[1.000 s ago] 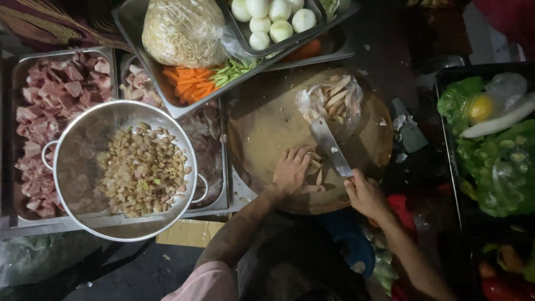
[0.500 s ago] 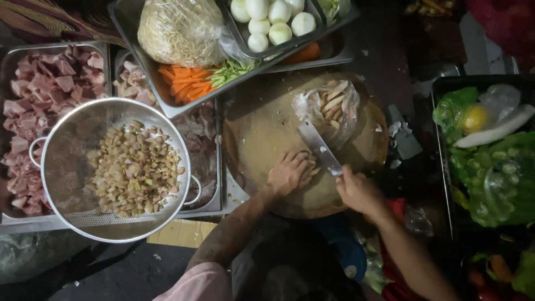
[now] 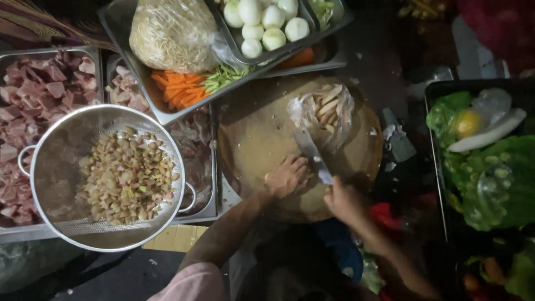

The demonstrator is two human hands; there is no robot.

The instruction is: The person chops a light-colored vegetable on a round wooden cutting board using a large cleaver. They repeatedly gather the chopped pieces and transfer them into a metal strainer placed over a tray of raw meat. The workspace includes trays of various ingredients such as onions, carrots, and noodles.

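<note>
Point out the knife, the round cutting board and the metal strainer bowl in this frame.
knife point(image 3: 310, 151): head view, on the flat of the blade.
round cutting board point(image 3: 253, 136): head view, on bare wood left of the blade.
metal strainer bowl point(image 3: 58, 150): head view, on the bare inner wall, left of the chopped pieces.

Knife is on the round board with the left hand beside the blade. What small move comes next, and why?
Probably one more short cut: the right hand holds the knife tip-forward on the wooden chopping board, and the left hand rests fingers-down against the blade. Curl those fingers back first; what lies under them is hidden.
</note>
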